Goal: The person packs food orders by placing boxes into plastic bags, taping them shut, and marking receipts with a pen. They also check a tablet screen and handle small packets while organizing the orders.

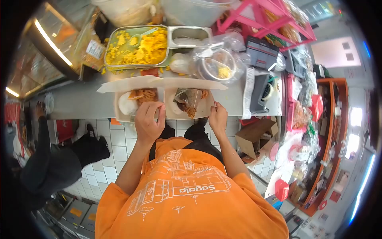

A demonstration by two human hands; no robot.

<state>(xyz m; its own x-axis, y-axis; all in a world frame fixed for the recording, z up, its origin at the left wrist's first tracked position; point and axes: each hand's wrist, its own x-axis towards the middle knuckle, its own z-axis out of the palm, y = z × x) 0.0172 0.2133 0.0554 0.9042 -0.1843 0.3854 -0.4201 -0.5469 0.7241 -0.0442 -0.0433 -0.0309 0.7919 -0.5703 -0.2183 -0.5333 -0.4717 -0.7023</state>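
Two open cardboard takeaway boxes stand side by side at the counter's front edge, lids raised at the back. The left takeaway box (124,116) contains white rice (127,104) and fried pieces (148,95). In the right takeaway box (170,104) lie a small clear packet (190,96) with dark contents and some brown fried food (191,112). My left hand (150,122) is closed, fingers curled over the left box's front right corner; whatever they pinch is hidden. My right hand (218,119) grips the right box's right side between thumb and fingers.
Behind the boxes is a metal tray (108,59) of yellow food with a green spoon (136,39). Near it are a small metal container (190,32), a plastic-wrapped tub (215,65) and a pink rack (262,20). A person in black (55,159) stands left; a cardboard box (254,137) sits below right.
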